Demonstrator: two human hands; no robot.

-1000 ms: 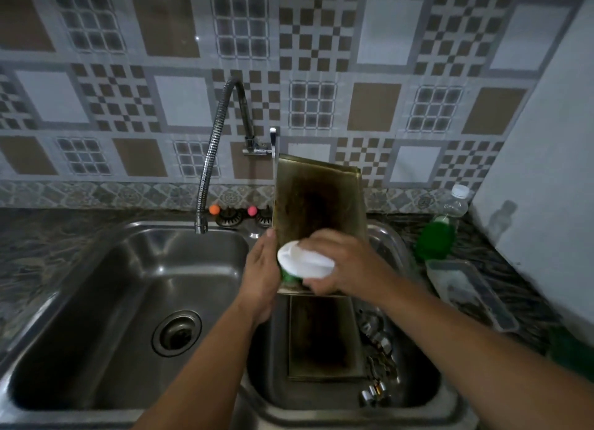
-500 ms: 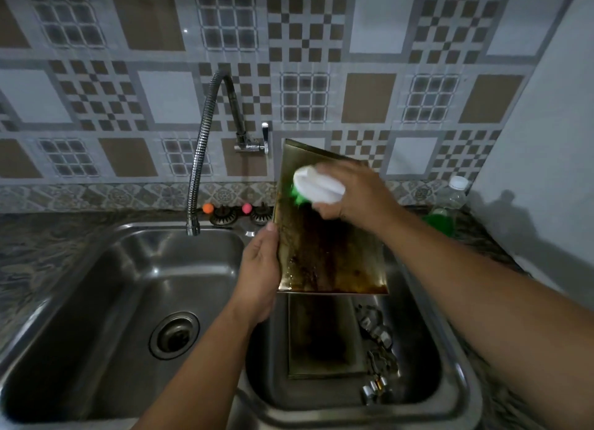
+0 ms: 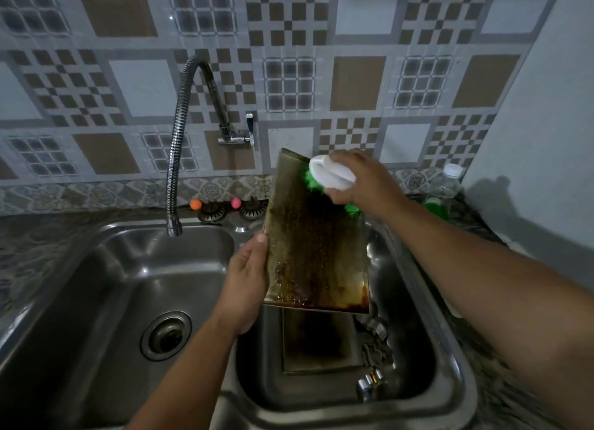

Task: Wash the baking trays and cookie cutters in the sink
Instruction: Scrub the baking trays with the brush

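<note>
Change: brush (image 3: 332,174) now at tray (image 3: 316,246) top, centre frame | right hand (image 3: 361,180) grips brush | left hand (image 3: 247,275) holds tray edge | Meaning: scrubbing continues, grime remains.

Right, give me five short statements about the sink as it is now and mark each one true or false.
1. The left hand holds the upright baking tray by its left edge. True.
2. The right hand holds a yellow sponge. False: it grips a white brush with green bristles.
3. Water is running from the faucet. False: no stream shows.
4. A second tray lies flat in the right basin. True.
5. The cookie cutters lie in the left basin. False: they are in the right one.
</note>
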